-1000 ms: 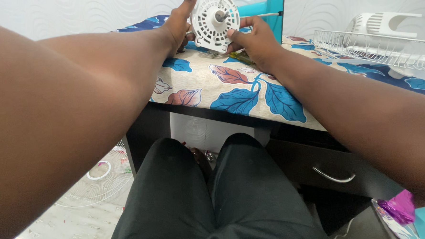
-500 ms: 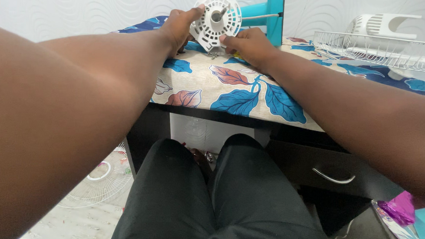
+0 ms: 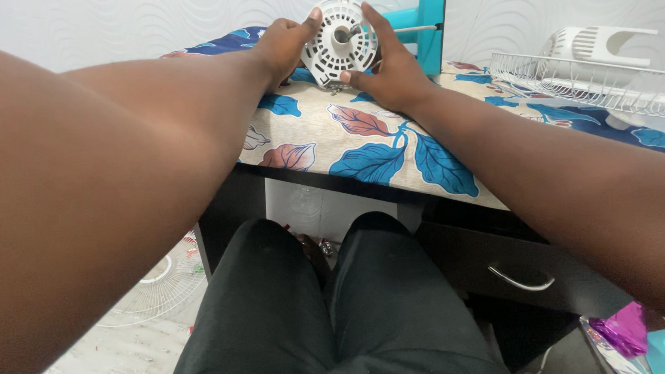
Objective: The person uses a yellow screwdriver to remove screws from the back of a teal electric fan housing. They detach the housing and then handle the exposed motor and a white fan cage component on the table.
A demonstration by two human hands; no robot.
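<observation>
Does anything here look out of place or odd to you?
Yes: a round white wire fan guard lies on the floor beside the desk, while both hands, left hand and right hand, grip a white round slotted plastic fan housing on the leaf-patterned tablecloth. The fan looks taken apart.

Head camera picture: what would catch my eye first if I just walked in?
Two bare arms stretch to the far edge of a table with a blue leaf-patterned cloth, where the left hand and right hand grip a round white slotted plastic disc from both sides. A white wire fan guard lies on the table to the right, and another wire guard lies on the floor at lower left.
</observation>
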